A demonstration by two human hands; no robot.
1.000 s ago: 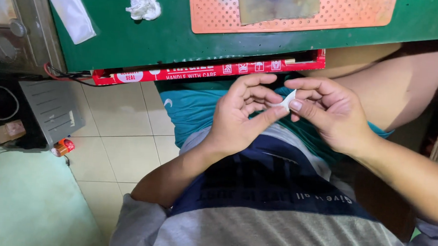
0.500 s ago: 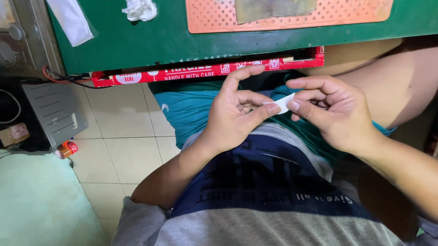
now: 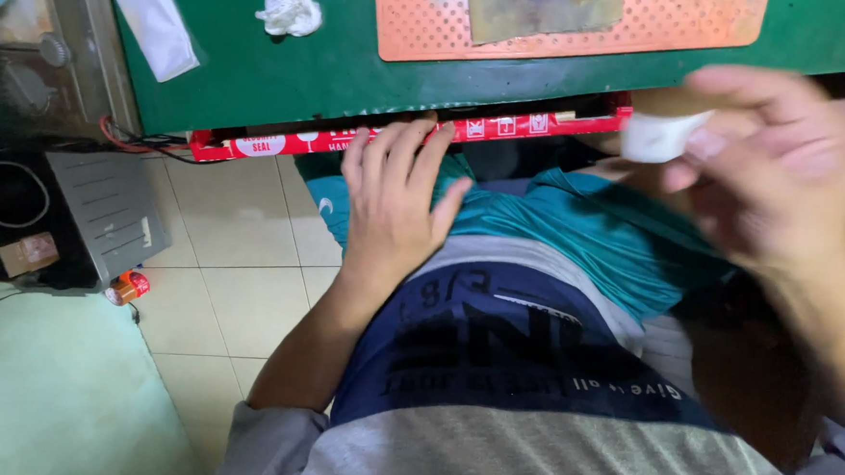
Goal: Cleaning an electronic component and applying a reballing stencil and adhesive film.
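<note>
Split apart since half a second ago: right hand [image 3: 782,179] lifted up and toward the camera, blurred, carrying the small white strip [image 3: 661,134], while left hand [image 3: 393,202] dropped flat onto the teal shorts [image 3: 577,226], so the two-handed grip now reads as a one-handed carry. Pinched between right thumb and fingertips [image 3: 707,144], strip sticking out past them toward the left, long axis roughly level and along the green table edge [image 3: 353,99]. Left fingers spread and straight, tips touching the red box [image 3: 505,131], holding nothing.
</note>
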